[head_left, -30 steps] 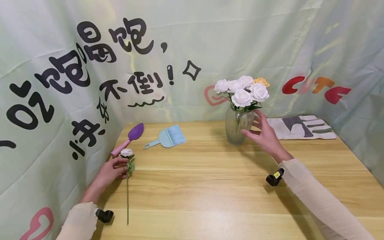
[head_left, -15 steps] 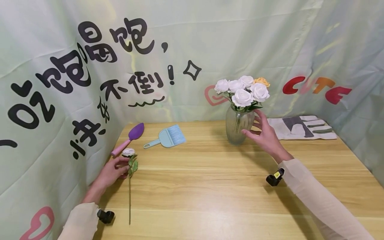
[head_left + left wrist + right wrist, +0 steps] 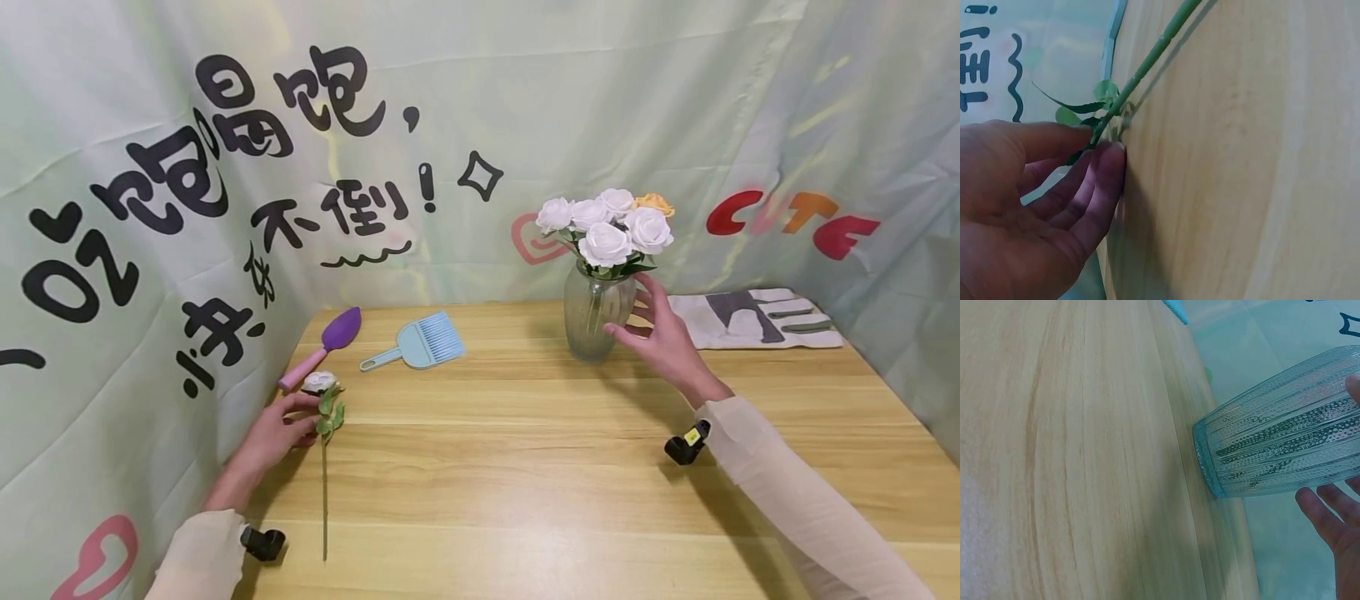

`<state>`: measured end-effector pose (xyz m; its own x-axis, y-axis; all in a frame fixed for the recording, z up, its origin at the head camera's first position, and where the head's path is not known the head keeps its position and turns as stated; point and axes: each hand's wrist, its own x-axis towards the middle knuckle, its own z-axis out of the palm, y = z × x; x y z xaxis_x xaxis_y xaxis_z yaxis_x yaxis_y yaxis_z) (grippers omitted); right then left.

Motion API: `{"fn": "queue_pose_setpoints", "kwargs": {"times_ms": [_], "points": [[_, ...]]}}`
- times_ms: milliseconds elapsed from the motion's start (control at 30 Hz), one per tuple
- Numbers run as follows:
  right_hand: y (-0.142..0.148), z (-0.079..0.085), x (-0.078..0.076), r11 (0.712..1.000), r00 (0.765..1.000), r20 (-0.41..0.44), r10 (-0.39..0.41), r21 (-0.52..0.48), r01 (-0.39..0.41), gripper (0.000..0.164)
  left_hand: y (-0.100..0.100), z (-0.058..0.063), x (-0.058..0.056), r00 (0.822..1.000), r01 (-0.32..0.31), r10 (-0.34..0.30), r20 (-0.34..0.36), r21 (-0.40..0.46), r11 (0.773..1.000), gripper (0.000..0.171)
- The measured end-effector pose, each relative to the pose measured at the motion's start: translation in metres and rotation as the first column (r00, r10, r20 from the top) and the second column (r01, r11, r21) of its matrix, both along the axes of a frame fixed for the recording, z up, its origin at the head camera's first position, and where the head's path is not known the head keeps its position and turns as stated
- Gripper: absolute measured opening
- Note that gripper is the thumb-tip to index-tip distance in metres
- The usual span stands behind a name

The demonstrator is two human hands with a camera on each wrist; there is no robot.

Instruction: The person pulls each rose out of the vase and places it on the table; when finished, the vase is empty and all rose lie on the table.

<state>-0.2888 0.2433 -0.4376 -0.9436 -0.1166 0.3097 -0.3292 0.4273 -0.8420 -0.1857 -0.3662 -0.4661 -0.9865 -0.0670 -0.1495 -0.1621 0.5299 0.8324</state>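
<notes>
At the left of the table, my left hand (image 3: 272, 429) pinches a single artificial white rose (image 3: 320, 382) just below its bloom. Its long stem points toward the front edge. In the left wrist view, thumb and fingertips meet round the green stem (image 3: 1146, 65) beside small leaves; the bloom is hidden there. My right hand (image 3: 666, 337) grips the right side of a clear ribbed glass vase (image 3: 581, 321), thumb in front and fingers behind. Several white roses (image 3: 606, 245) and an orange-yellow rose (image 3: 654, 204) stand in it. The right wrist view shows the vase base (image 3: 1210, 462) on the table.
Behind the left hand lies a trowel (image 3: 340, 330) with a purple blade and pink handle. A light blue mini dustpan with a brush (image 3: 423, 342) lies to its right. Grey-white work gloves (image 3: 750, 319) lie behind the right hand. Printed cloth (image 3: 465, 100) walls the back and sides.
The left hand has shifted slightly right with the white rose, and the rose's leaves have turned to show more. The right hand and the vase have not moved.
</notes>
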Motion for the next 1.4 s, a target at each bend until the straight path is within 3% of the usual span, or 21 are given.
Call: {"fn": "queue_pose_setpoints", "kwargs": {"times_ms": [133,233,333,433,600,800,1100,1400], "points": [[-0.003,-0.001,-0.001,1.0,1.0,0.011,0.013,-0.01,-0.012,0.103,-0.004,0.005,0.002,0.997,-0.077,0.076,-0.018,-0.038,0.996,0.036],[-0.005,-0.002,-0.001,1.0,1.0,0.015,0.014,-0.012,-0.014,0.102,-0.003,0.017,0.002,0.991,-0.122,0.115,-0.064,-0.12,0.985,0.034],[-0.005,-0.002,-0.001,1.0,1.0,0.01,0.005,-0.006,-0.005,0.1,0.005,0.033,-0.004,0.984,-0.138,0.111,-0.139,-0.2,0.97,0.034],[-0.003,-0.003,0.0,1.0,1.0,0.006,-0.003,0.001,0.003,0.1,0.02,0.049,-0.015,0.975,-0.128,0.087,-0.204,-0.197,0.972,0.034],[0.0,-0.003,0.0,1.0,1.0,0.011,0.001,-0.004,-0.001,0.101,0.056,0.07,-0.04,0.971,-0.065,0.026,-0.239,-0.159,0.985,0.031],[-0.001,-0.002,-0.001,1.0,1.0,0.012,0.001,-0.007,-0.001,0.103,0.117,0.095,-0.073,0.96,0.014,-0.056,-0.276,-0.149,0.989,0.027],[-0.002,-0.001,-0.002,1.0,1.0,0.027,-0.001,-0.027,0.001,0.107,0.213,0.123,-0.112,0.905,0.193,-0.211,-0.369,-0.084,0.978,0.018],[-0.005,0.0,-0.002,0.999,0.999,0.034,0.005,-0.033,-0.004,0.11,0.293,0.134,-0.139,0.851,0.367,-0.331,-0.407,0.011,0.93,0.023]]}}
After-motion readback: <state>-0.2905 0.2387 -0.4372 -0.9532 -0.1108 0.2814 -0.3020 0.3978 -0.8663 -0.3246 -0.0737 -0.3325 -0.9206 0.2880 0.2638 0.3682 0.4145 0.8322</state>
